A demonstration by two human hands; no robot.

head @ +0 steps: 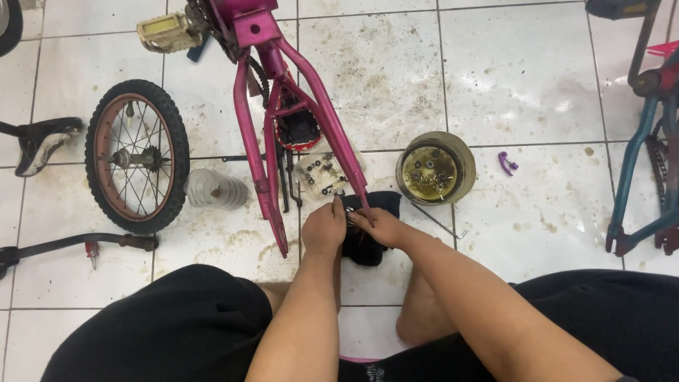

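A pink child's bicycle frame [283,92] lies on the tiled floor with its rear forks pointing toward me. My left hand [324,228] and my right hand [378,225] meet at the end of the right rear fork [357,187], fingers pinched on a small metal part there. I cannot make out what the part is. Under my hands lies a black cloth [368,244]. A white pedal [320,173] with metal studs rests just beyond my hands.
A small spoked wheel [137,157] with a black tyre lies at the left, next to a ribbed grey grip [216,189]. A round tin [435,168] of yellowish liquid with parts stands at the right. Another bicycle [647,141], teal, stands at the right edge. A black saddle [42,141] lies far left.
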